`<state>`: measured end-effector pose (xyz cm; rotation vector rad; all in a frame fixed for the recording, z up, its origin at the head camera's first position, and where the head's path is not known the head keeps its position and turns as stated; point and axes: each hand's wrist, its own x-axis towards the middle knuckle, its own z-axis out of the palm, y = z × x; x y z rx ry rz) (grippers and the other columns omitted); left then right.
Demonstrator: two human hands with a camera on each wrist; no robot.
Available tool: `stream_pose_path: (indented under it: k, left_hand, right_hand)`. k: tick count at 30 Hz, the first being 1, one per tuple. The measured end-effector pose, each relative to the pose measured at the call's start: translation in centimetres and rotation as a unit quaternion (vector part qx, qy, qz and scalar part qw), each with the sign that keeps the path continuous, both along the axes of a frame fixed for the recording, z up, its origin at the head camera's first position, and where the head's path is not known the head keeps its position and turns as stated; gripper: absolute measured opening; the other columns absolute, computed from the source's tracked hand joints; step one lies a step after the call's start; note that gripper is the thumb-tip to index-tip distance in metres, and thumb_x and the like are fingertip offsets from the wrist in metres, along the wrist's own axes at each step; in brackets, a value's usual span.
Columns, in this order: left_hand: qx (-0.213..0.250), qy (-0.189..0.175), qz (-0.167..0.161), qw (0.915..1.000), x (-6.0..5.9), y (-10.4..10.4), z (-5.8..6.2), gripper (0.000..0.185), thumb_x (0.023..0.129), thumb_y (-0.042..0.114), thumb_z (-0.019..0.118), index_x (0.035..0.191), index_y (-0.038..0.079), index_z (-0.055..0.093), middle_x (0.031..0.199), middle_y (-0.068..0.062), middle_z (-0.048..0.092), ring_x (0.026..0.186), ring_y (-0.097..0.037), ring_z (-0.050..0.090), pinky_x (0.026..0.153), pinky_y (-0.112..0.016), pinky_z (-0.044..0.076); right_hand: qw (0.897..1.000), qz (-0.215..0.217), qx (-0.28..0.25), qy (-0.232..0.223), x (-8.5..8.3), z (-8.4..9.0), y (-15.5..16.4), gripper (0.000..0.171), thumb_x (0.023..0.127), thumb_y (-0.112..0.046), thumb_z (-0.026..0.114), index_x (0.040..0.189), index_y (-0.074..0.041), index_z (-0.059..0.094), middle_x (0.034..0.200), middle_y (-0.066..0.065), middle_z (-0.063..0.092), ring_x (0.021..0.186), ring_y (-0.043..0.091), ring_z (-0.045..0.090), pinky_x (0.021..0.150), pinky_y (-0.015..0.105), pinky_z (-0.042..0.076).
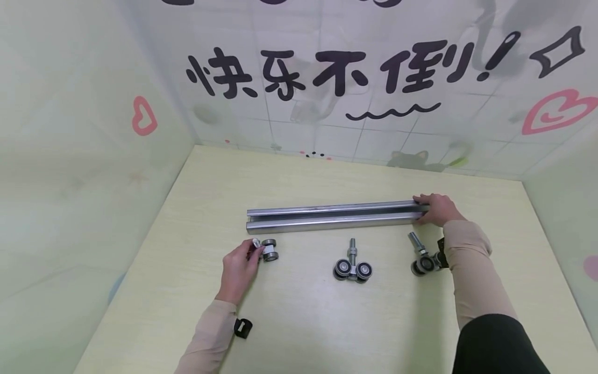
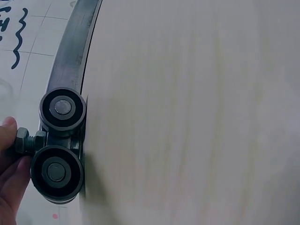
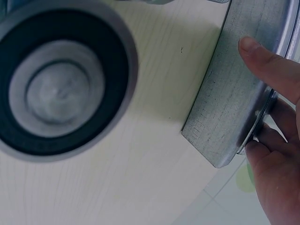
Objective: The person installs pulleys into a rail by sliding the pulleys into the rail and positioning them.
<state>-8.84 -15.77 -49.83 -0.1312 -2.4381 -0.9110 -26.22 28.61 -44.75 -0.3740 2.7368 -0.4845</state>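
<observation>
A silvery metal channel rail lies across the table with its slot facing up. Around its right end my right hand grips it, the thumb on the near side wall in the right wrist view. My left hand pinches the threaded bolt of a roller trolley just in front of the rail's left end. In the left wrist view two of this trolley's black-and-steel wheels face the camera.
A second roller trolley rests mid-table, bolt pointing away. Another roller trolley lies beside my right forearm, partly hidden by it; a wheel looms large in the right wrist view. A printed backdrop rises behind the table.
</observation>
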Motion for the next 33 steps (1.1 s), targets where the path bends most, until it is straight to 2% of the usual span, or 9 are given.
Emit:
stream_pose_path:
  k: [6,17,33]
  left_hand:
    - [-0.007,-0.001,0.000,1.0000,0.0,0.0,0.1,0.018,0.074,0.002,0.072,0.086,-0.006,0.062,0.075,-0.018,0.066,0.065,-0.024,0.065,0.056,-0.026,0.054]
    - [-0.014,0.027,0.008,0.9995,0.1,-0.7,0.3,0.018,0.072,0.000,0.072,0.084,-0.007,0.060,0.073,-0.018,0.065,0.065,-0.026,0.065,0.057,-0.028,0.054]
    - [-0.021,0.011,0.034,0.9991,0.5,-2.6,0.6,0.016,0.074,0.000,0.071,0.083,-0.006,0.059,0.074,-0.019,0.065,0.067,-0.029,0.066,0.060,-0.031,0.055]
  right_hand:
    - [1.000,-0.001,0.001,0.001,0.1,0.0,-0.1,0.070,0.066,-0.010,0.075,0.128,0.003,0.045,0.133,0.030,0.035,0.118,0.054,0.030,0.098,0.058,0.029]
    - [1.000,-0.011,0.002,-0.013,0.0,0.2,-0.1,0.071,0.066,-0.010,0.076,0.129,0.002,0.044,0.135,0.030,0.033,0.119,0.055,0.027,0.097,0.060,0.028]
    - [1.000,-0.009,0.000,-0.007,-0.1,-0.3,0.0,0.071,0.066,-0.011,0.076,0.128,0.002,0.045,0.134,0.030,0.034,0.119,0.054,0.028,0.097,0.059,0.029]
